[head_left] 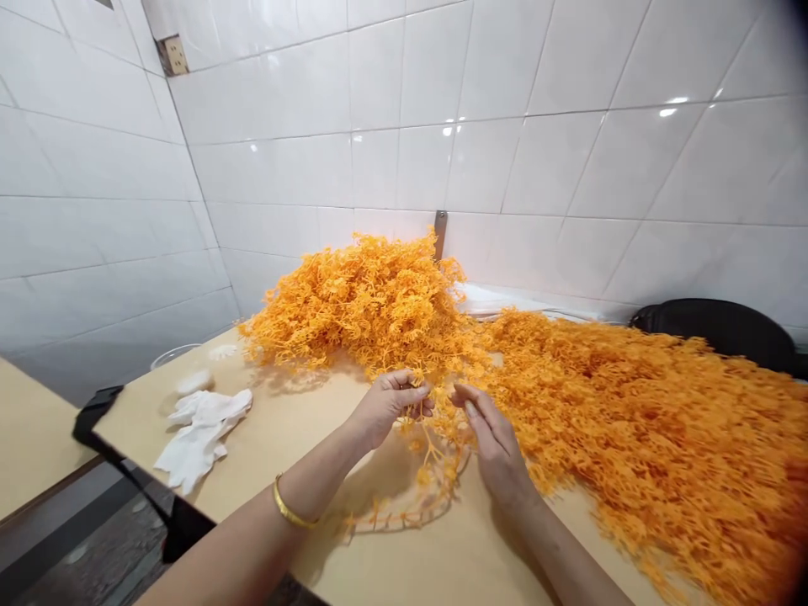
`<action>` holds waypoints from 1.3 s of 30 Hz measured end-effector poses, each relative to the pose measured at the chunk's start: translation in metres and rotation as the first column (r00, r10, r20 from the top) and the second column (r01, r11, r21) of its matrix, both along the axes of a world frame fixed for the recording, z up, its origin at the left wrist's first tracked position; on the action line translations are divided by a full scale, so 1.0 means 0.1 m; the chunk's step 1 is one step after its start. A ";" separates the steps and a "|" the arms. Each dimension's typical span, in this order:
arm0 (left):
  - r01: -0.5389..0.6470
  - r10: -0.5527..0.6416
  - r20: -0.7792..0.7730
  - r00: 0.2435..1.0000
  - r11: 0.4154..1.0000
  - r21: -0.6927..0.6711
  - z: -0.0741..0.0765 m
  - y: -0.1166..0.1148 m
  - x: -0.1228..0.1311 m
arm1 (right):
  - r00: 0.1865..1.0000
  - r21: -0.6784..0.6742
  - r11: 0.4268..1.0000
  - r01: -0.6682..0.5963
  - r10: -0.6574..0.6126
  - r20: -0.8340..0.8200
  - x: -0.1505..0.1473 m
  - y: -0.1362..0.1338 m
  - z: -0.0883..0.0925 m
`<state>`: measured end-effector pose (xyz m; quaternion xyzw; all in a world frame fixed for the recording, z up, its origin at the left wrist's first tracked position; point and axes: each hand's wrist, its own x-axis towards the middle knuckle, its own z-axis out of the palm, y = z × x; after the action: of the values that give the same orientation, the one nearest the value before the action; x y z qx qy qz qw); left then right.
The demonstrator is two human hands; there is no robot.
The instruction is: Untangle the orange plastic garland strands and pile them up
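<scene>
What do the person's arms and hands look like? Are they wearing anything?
Both arms are bare, with no sleeves in view. The left hand and the right hand have no gloves and no rings that show. One thin, shiny gold-coloured bangle circles the left wrist. The right wrist wears nothing.

You face a corner of glossy white tiled walls (505, 101) catching light glints; a tan table (265, 454) stands before you, dark floor (94, 564) left, black chair (720, 328) right.
</scene>
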<state>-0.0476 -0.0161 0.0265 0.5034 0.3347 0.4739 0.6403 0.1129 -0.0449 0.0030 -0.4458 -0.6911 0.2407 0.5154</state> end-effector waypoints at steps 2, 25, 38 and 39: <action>0.033 -0.032 -0.021 0.999 0.999 0.034 0.00 0.01 0.09 | 0.994 -0.054 0.998 -0.021 0.015 -0.105 -0.01 0.00 0.03; 0.264 -0.282 -0.045 0.958 0.936 -0.231 -0.16 0.14 0.18 | 0.984 0.001 0.986 0.169 -0.169 0.048 -0.11 0.04 -0.06; 0.315 -0.322 -0.006 0.947 0.930 -0.191 -0.16 0.07 0.15 | 0.782 -0.420 0.893 -0.164 -0.142 -0.607 0.06 0.11 0.12; 0.312 -0.323 -0.037 0.945 0.933 -0.177 -0.16 0.06 0.16 | 0.801 -0.433 0.884 -0.178 -0.126 -0.585 0.05 0.10 0.12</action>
<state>-0.0317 -0.0099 0.0109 0.5104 0.3085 0.3173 0.7373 0.1180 -0.0351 0.0146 -0.4476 -0.4203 0.5351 0.5802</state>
